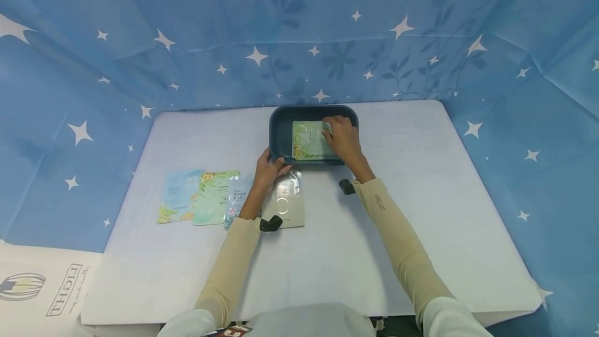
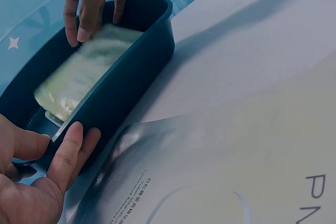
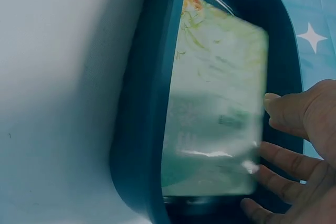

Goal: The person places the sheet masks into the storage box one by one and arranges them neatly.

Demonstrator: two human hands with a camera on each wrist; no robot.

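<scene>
Person at a white-covered tabletop (image 1: pixel 421 196), both hands at work on a dark blue-green tray (image 1: pixel 282 137) near the far edge, approx. centre. L hand (image 1: pixel 268 170): grip clenched on the tray's near L corner, thumb inside the rim, fingers against the outer wall. R hand (image 1: pixel 343 139): over the tray's R end, grip looks released, thumb & fingers spread loosely along the edge of a green packet (image 1: pixel 308 142); can't tell which fingertips actually touch it.

Green packet is inside the tray, more toward the R end, printed side up, w/ yellow-orange floral print at its L end. Blurred in both wrist views, so can't tell if it's flat or slightly raised. A shiny edge (image 2: pixel 54 119) shows just below it; can't tell what it belongs to.

On the tabletop, L of & nearer than the tray, a row from L to R: light blue packet (image 1: pixel 177 196), second green packet (image 1: pixel 215 199) w/ floral top, pale blue packet (image 1: pixel 237 194) partly behind the L forearm, then a cream pouch (image 1: pixel 283 204) w/ silvery top end, just in front of the tray. First three overlap at the edges.

Bkgd: blue curtain (image 1: pixel 327 25) w/ white stars. Lower L: pale panel (image 1: pixel 47 290) marked "LIGHT".
</scene>
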